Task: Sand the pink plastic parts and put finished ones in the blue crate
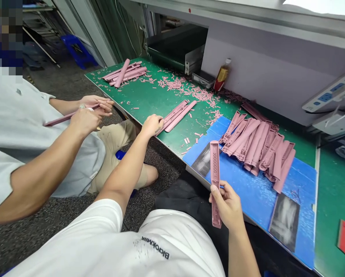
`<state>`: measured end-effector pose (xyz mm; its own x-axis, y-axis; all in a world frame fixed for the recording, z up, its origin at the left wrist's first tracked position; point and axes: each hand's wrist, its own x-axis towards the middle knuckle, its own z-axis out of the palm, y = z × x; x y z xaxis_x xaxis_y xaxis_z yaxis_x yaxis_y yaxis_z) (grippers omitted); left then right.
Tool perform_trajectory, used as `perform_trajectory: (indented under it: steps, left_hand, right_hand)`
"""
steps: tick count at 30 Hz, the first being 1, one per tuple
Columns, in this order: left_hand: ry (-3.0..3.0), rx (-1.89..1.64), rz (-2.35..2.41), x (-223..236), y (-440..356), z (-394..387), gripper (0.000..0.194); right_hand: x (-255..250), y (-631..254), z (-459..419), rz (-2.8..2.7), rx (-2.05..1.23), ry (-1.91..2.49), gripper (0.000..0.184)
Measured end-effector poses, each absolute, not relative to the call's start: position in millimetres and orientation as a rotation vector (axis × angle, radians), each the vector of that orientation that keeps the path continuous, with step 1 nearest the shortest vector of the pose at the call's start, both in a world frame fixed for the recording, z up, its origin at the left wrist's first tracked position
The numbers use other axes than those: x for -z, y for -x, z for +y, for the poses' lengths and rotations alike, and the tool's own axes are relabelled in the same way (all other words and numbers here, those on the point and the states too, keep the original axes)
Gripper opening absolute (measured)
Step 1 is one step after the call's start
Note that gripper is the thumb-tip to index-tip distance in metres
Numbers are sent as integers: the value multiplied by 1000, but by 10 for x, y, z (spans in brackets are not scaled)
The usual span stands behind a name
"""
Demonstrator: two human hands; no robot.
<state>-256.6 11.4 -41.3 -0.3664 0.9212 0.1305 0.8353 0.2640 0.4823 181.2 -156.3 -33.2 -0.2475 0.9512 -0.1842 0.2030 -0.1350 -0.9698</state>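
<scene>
My right hand (226,200) is closed around a long, narrow pink plastic part (215,165), held nearly upright over my lap with its ribbed hollow side toward me. My left hand (153,125) stretches to the table's front edge. Its curled fingers grip the near end of a similar pink plastic strip (172,114), one of a pair lying side by side; the fingertips are partly hidden. To the right, a heap of pink parts (256,144) lies on a blue printed board (244,192), some hollow side up and some smooth side up.
Pink scraps (190,88) litter the green table (155,92). A co-worker's hands (91,111) hold another pink strip at left, near my left arm. More strips (126,73) lie at the far left. A bottle (222,75) and a power strip (331,90) are at the back.
</scene>
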Motion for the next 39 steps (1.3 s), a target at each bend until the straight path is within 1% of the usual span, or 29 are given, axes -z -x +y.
perform_trajectory:
  steps: [5, 12, 18, 23, 26, 29, 30, 31, 34, 35, 39]
  left_hand:
    - [-1601, -796, 2352, 500, 2509, 52, 48]
    - [-1479, -916, 2384, 516, 2435, -14, 44]
    - [-1413, -1012, 2376, 522, 2407, 1, 48]
    - [-1352, -1093, 2341, 517, 2444, -9, 53]
    - [-1316, -1130, 2334, 520, 2436, -29, 50]
    - [-1285, -1159, 2348, 528, 2394, -35, 47]
    - [-1274, -1169, 2356, 528, 2377, -33, 47]
    - [-1265, -1179, 2363, 527, 2361, -29, 47]
    - [-1250, -1207, 2362, 516, 2332, -20, 46]
    - [-1249, -1216, 2353, 513, 2330, -19, 45]
    - [-1220, -1278, 2316, 535, 2353, -25, 45]
  right_hand:
    - [317, -1848, -1514, -1440, -1392, 1339, 55]
    - [357, -1797, -1473, -1479, -1345, 1329, 58]
    - [354, -1801, -1494, -1497, -1302, 1341, 60]
    - [324, -1747, -1496, -1464, -1346, 1349, 61]
    - [238, -1633, -1393, -1449, -1401, 1372, 65]
    - [55, -1437, -1112, -1640, -1456, 1428, 68]
    - [-23, -1352, -978, -1790, -1387, 1475, 66]
    - [-104, -1259, -833, -1972, -1253, 1529, 63]
    - [-335, -944, -404, -2470, -712, 1667, 57]
    - [-398, -837, -283, -2575, -582, 1703, 56]
    - [-558, -472, 85, -2872, -250, 1777, 49]
